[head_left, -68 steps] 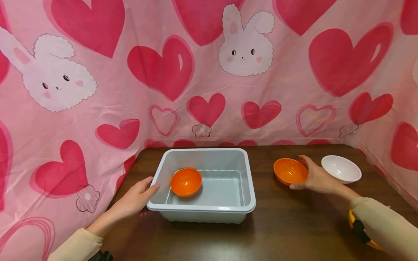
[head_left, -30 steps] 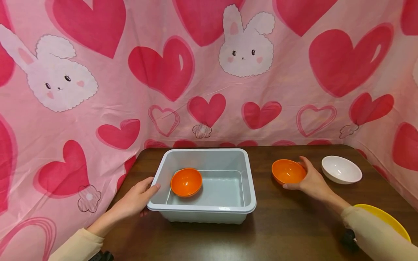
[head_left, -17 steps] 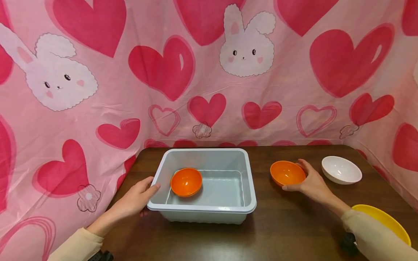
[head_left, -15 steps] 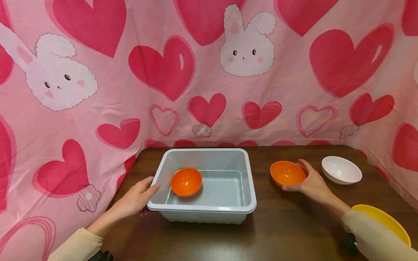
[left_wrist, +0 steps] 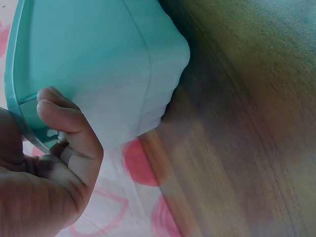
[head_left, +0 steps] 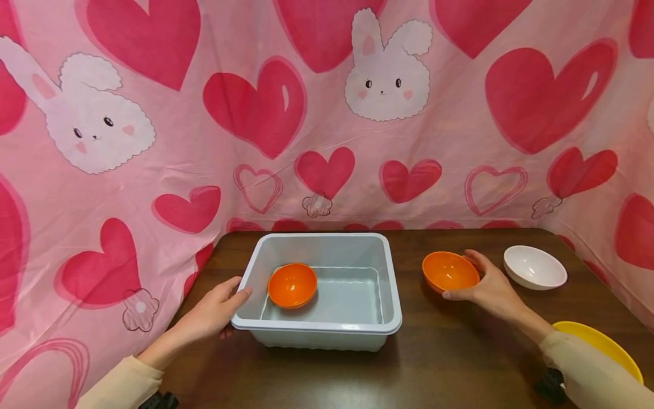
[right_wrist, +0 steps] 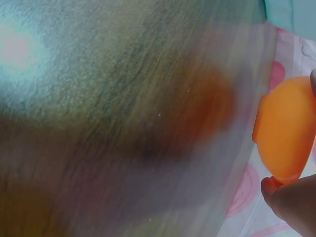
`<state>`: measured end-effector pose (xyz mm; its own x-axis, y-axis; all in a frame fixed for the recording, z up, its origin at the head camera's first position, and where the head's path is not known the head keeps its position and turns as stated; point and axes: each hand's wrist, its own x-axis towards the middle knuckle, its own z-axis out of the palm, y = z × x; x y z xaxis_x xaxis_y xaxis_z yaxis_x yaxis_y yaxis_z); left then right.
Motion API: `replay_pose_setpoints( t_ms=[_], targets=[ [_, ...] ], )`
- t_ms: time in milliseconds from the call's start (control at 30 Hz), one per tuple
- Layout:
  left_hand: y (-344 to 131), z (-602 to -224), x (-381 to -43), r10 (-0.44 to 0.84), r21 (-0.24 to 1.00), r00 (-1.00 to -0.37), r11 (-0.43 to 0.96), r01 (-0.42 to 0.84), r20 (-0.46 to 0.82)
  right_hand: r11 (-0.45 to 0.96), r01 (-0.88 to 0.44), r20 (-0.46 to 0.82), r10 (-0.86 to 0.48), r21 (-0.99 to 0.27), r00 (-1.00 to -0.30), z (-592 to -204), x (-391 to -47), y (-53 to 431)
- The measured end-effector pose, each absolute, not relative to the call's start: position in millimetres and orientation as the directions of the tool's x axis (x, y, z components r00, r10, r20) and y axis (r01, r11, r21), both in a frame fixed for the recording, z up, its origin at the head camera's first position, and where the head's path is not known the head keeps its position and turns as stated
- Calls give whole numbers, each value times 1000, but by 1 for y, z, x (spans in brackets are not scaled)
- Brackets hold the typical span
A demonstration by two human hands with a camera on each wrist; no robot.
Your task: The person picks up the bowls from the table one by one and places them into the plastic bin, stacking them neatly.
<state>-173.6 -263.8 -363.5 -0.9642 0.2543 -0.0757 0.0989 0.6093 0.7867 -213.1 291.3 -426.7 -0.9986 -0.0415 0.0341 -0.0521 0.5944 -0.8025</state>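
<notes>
- Head view: the left hand point(head_left: 217, 308) grips the left side of the grey tub point(head_left: 317, 326), thumb over the rim; its lower fingers are mostly hidden.
- Also there, the right hand point(head_left: 493, 291), partly spread, holds an orange bowl point(head_left: 449, 272) between thumb and fingers, to the right of the tub and well apart from it.
- Only this view shows inside the tub, where a second orange bowl point(head_left: 292, 286) sits toward the left, and also the white bowl point(head_left: 535, 267) beyond the right hand and the yellow dish point(head_left: 598, 343), partly covered by the right sleeve point(head_left: 592, 363).
- Left wrist view: the fingers hidden from above appear here, curled in under the rim, against the tub's ridged outer wall; the tub looks greenish.
- Right wrist view: the orange bowl shows its side and foot, raised clear of the worktop point(right_wrist: 98, 98), which carries a blurred orange reflection point(right_wrist: 207, 108); the picture's edge cuts off most of the hand.
</notes>
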Motion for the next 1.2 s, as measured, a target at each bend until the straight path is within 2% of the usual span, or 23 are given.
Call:
replay_pose_setpoints(
  t_ms=[633,1200],
  targets=[
    [-266,-364,-175,267,780,-961,616,110,-75,597,-103,81,-64,-796,-995,-405,-204,284],
    [-266,-363,-175,287,781,-956,610,133,-62,537,-142,104,-102,-832,-989,-382,-206,278]
  ],
)
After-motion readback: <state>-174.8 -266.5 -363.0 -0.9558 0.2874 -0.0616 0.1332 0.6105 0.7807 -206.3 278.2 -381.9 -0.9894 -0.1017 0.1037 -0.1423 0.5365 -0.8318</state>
